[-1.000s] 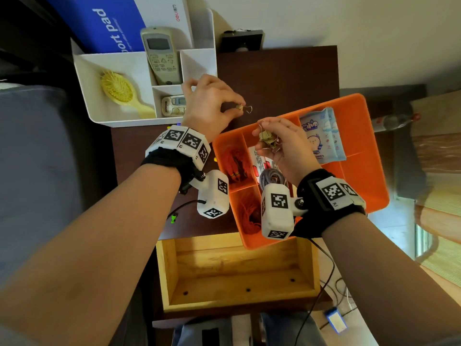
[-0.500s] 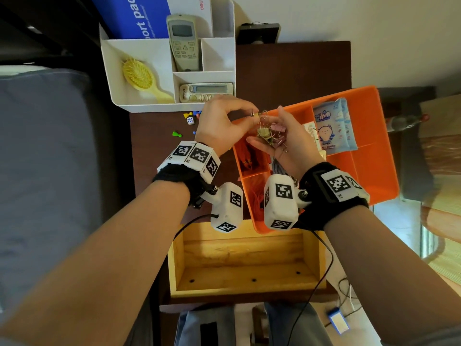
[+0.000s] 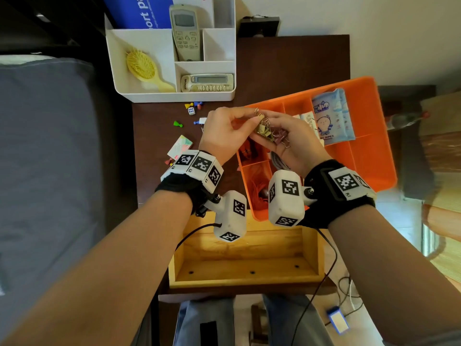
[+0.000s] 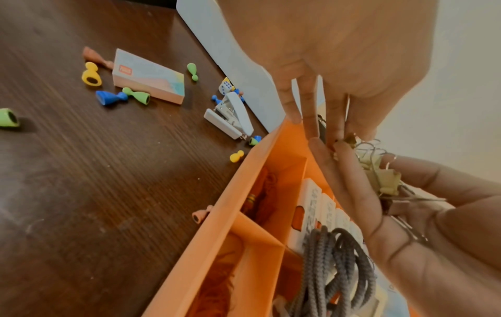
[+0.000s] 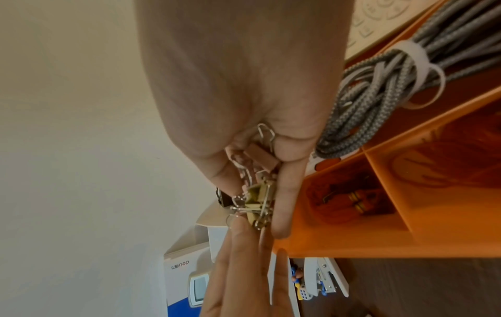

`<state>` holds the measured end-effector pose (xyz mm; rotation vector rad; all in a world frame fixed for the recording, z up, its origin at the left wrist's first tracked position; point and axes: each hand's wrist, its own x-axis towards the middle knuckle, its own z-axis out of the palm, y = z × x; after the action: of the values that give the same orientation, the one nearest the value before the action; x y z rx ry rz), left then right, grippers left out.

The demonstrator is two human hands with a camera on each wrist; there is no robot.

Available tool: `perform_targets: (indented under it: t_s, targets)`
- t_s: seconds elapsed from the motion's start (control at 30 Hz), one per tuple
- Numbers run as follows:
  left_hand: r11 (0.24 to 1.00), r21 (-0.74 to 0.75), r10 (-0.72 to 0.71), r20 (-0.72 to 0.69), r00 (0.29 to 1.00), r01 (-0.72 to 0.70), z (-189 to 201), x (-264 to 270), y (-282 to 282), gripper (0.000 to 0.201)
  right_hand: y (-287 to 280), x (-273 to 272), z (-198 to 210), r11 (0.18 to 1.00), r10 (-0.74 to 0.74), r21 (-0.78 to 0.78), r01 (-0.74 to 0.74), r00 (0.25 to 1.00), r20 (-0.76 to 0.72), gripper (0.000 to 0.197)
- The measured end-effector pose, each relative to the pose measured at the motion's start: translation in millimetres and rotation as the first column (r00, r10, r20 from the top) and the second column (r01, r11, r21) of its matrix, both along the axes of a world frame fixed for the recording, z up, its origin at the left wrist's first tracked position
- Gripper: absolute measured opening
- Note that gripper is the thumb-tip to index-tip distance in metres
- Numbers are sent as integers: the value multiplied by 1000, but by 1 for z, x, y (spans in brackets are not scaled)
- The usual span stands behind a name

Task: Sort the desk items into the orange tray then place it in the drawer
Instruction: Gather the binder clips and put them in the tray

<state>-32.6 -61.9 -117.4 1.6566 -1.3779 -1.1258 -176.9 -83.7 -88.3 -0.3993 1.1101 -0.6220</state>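
Observation:
The orange tray [image 3: 369, 146] lies on the dark desk, tilted, with a wipes packet [image 3: 333, 116], a grey cord [image 4: 339, 268] and orange items in its compartments. My right hand [image 3: 277, 136] is palm up above the tray's left side, its fingers and thumb curled round a bunch of gold and pink binder clips [image 3: 268, 132]. My left hand [image 3: 255, 118] meets it from the left and pinches one gold binder clip [image 4: 349, 139] at the top of the bunch. In the right wrist view the clips [image 5: 257, 197] sit between the two hands.
Loose on the desk left of the tray are coloured game pawns [image 4: 111, 97], a die [image 3: 191, 111], a small stapler [image 4: 230, 115] and a pastel card box [image 4: 149, 75]. A white organiser [image 3: 149, 96] holds remotes and a brush. An open wooden drawer [image 3: 249, 265] lies below.
My left hand has carried one binder clip from over the desk to the right, up to the bunch in my right palm. The right hand stayed over the tray.

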Motion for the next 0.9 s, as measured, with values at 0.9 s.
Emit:
perform_targets:
  t_s: [0.9]
  targets:
    - [995,20,-96,387,917,96,0,-132,-36,25,-46,-155,-14,941,-213,-332,-64,652,-728,11]
